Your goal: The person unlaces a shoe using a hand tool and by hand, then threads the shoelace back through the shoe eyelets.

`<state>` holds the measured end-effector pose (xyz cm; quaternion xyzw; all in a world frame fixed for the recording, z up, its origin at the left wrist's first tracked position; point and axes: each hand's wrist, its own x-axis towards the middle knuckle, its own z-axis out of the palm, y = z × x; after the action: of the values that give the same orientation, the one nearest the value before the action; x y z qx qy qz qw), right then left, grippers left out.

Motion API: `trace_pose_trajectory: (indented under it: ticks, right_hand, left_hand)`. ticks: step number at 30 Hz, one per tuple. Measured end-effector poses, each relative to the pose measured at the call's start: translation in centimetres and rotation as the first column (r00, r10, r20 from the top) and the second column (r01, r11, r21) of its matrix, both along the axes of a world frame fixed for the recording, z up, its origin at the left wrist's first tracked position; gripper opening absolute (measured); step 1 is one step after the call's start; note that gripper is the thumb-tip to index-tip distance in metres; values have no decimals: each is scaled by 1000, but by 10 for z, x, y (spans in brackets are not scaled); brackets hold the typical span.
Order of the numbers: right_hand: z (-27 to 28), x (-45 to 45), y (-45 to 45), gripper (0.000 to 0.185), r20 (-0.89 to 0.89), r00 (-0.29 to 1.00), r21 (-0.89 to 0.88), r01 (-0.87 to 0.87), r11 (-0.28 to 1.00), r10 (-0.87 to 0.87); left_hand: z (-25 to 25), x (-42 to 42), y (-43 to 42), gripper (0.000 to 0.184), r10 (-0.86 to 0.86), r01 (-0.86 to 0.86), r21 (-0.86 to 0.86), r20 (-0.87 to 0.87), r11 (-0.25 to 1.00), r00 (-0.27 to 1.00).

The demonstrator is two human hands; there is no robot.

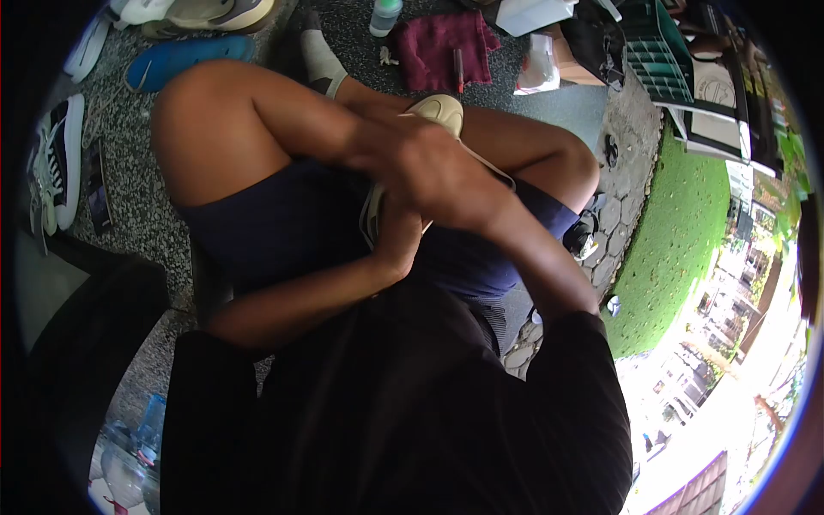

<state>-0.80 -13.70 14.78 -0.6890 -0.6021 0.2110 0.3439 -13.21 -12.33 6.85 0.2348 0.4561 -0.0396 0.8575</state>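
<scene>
A beige shoe (439, 112) with a rounded toe lies across my lap, toe pointing away from me. A pale lace or cord (487, 165) loops out from its right side. Over the shoe's middle is my right hand (433, 176), smeared by motion, so its fingers and anything in them cannot be made out. Beneath it, my left hand (400, 230) is against the near end of the shoe, its fingers hidden by the right hand and the shoe.
Ahead lie a maroon cloth (438, 51), a slim red-and-dark tool (458, 70), a small bottle (385, 17) and a white packet (539, 67). A blue shoe (189, 62) and a black-and-white sneaker (69, 159) are leftward. A green crate (657, 51) stands far right.
</scene>
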Motion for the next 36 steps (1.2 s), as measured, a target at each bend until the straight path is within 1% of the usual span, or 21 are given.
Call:
trace_pose_trajectory:
  ticks: [3, 4, 5, 7, 9, 13, 15, 18, 19, 20, 21, 22, 23, 24, 25, 26, 27, 28, 29, 31, 36]
  right_hand:
    - [37, -61, 43, 16, -63, 993, 272, -75, 959, 95]
    - [58, -88, 53, 14, -72, 988, 396, -94, 913, 134]
    - [80, -123, 68, 13, -72, 981, 517, -116, 848, 178]
    - [114, -142, 100, 15, -40, 959, 729, -163, 665, 279]
    - [154, -158, 108, 23, 59, 880, 680, -381, 626, 472]
    - [168, -171, 113, 24, 124, 872, 708, -413, 573, 474]
    - [170, -175, 118, 24, 162, 864, 719, -435, 542, 477]
    - [169, -180, 126, 25, 211, 850, 733, -465, 497, 483]
    - [162, -177, 130, 25, 209, 853, 733, -460, 501, 478]
    - [147, -166, 136, 22, 145, 880, 685, -419, 596, 453]
    - [131, -153, 141, 20, 83, 904, 627, -375, 683, 420]
    - [115, -139, 137, 19, 99, 932, 633, -329, 701, 348]
    - [97, -122, 128, 17, 116, 954, 641, -284, 713, 276]
    - [81, -106, 116, 16, -7, 965, 688, -185, 702, 262]
    - [65, -86, 98, 15, -130, 958, 721, -86, 687, 257]
    - [43, -59, 77, 19, 40, 987, 653, -145, 743, 158]
    - [18, -34, 55, 22, -98, 995, 657, 49, 753, 21]
    - [1, -15, 31, 28, -228, 968, 637, 232, 735, -108]
    - [-4, -3, 1, 28, -461, 859, 407, 429, 806, -224]
    - [-35, 7, -45, 28, -482, 771, 243, 574, 782, -416]
    - [-51, -22, -99, 55, -372, 778, -18, 539, 842, -506]
  left_hand:
    - [-4, 23, 18, 50, -424, 198, -467, -450, 862, 786]
    - [4, 17, -4, 51, -15, -4, -56, -327, 998, 945]
    - [9, 10, -26, 53, 331, -311, 297, -17, 903, 944]
    - [-8, 0, -18, 48, 252, -267, 161, 108, 950, 962]
    - [3, 3, -16, 52, 265, -269, 106, 57, 957, 963]
    - [-5, 5, -16, 55, 284, -284, 5, -12, 959, 959]
    - [-10, 2, -13, 54, 289, -285, -57, 89, 957, 953]
    - [-13, -1, -11, 52, 234, -233, -18, 42, 972, 971]
    - [-14, -3, -10, 50, 210, -210, 0, 17, 978, 978]
    - [-24, -10, 0, 49, 33, -33, -40, -7, 999, 999]
    - [-28, -17, 21, 49, 27, -27, -39, -4, 999, 1000]
    - [-33, -27, 46, 50, -387, 400, -68, 154, 914, 909]
    - [-36, -32, 62, 51, -708, 750, -27, 306, 661, 636]
    - [-30, -41, 68, 51, -709, 751, -30, 305, 660, 636]
    - [-14, -55, 72, 43, -774, 577, 592, 131, 563, 620]
    - [7, -68, 77, 36, -732, 234, 960, -49, 153, 680]
    - [31, -74, 83, 29, -599, -114, 915, -156, -387, 785]
    - [66, -50, 94, 26, -616, -46, 948, -167, -315, 770]
    - [72, -28, 98, 23, -600, -3, 962, -169, -275, 782]
    - [64, 6, 105, 18, -617, -62, 929, -190, -364, 763]
    - [34, 31, 103, 12, -721, -17, 904, -329, -428, 610]
